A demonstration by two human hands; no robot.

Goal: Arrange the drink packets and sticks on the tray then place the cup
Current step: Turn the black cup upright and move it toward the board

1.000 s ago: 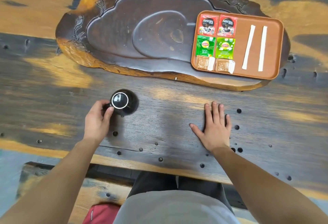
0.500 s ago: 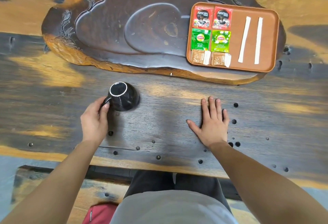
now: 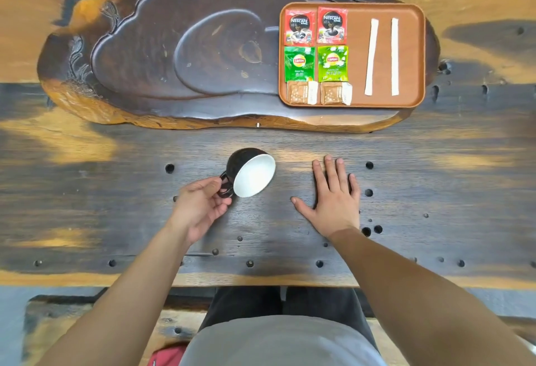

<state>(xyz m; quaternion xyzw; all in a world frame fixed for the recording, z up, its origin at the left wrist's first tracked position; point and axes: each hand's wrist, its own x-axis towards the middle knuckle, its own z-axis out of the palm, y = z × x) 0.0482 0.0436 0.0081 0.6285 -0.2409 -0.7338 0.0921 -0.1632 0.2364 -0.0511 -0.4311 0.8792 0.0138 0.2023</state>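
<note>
My left hand (image 3: 201, 209) grips the handle of a black cup (image 3: 250, 172) with a white inside, held tilted above the table so its mouth faces me and to the right. My right hand (image 3: 333, 195) lies flat and open on the table, right of the cup. Farther back right sits the brown tray (image 3: 356, 37). On its left side lie two red coffee packets (image 3: 316, 27), two green tea packets (image 3: 316, 63) and two small brown sachets (image 3: 317, 92) in rows. Two pale sticks (image 3: 383, 56) lie side by side on its right half.
The tray rests on the right end of a large dark carved wooden slab (image 3: 179, 55) at the back. The wooden table (image 3: 116, 191) has several small round holes. Its near edge runs just above my lap.
My left hand has lifted the cup off the table, turned it from upside down onto its side, and carried it to the right. The right hand has stayed flat.
</note>
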